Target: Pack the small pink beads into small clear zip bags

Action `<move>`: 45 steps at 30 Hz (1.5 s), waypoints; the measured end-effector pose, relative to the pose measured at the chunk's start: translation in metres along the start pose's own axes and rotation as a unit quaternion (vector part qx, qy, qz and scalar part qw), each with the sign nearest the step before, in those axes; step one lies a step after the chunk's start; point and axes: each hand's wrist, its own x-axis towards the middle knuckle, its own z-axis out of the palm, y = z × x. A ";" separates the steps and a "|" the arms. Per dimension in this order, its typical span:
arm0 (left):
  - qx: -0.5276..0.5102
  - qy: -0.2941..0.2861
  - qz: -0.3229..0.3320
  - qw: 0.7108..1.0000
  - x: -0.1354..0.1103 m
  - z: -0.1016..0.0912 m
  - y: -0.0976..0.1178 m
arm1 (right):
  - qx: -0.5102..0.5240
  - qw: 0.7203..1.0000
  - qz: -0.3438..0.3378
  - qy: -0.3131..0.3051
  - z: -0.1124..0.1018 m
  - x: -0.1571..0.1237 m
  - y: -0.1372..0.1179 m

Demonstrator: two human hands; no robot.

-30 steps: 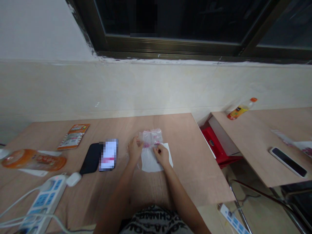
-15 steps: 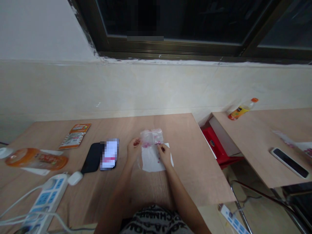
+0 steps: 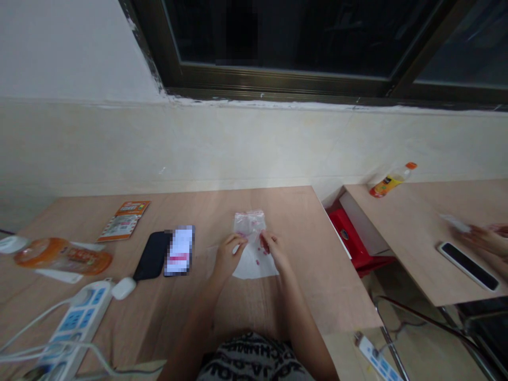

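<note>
A small clear plastic bag (image 3: 250,221) with pinkish-red bits in it lies flat in front of me, its closure strip at the far side. Under its near end is a sheet of white paper (image 3: 252,269), where several small red pieces (image 3: 257,262) lie loose. My left hand (image 3: 229,256) is closed in a pinch at the bag's near left corner. Opposite it, my right hand (image 3: 274,250) has its fingers pinched together at the near right corner, over the paper's edge. Exactly what lies between the fingertips is small and partly hidden.
To the left lie two phones (image 3: 153,255), an orange packet (image 3: 125,221), an orange drink bottle (image 3: 63,256) on its side, a white charger (image 3: 124,288) and a power strip (image 3: 81,317) with cables. Another person's hand (image 3: 490,238) works at the right table, near a phone (image 3: 468,265).
My left hand has moved right and nearer, from beside the bag onto its near left corner. My right hand has shifted slightly right. The other person's hand has come into view.
</note>
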 end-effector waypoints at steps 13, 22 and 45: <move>0.086 -0.108 0.012 0.990 -0.002 -0.011 0.017 | -0.016 1.000 -0.003 -0.005 0.000 -0.013 -0.020; -0.030 -0.161 -0.090 0.982 0.009 -0.018 0.047 | -0.095 0.987 -0.088 -0.094 0.003 -0.029 -0.041; 0.116 -0.130 -0.058 0.983 0.010 -0.020 0.048 | -0.374 0.914 -0.145 0.063 0.004 -0.039 -0.055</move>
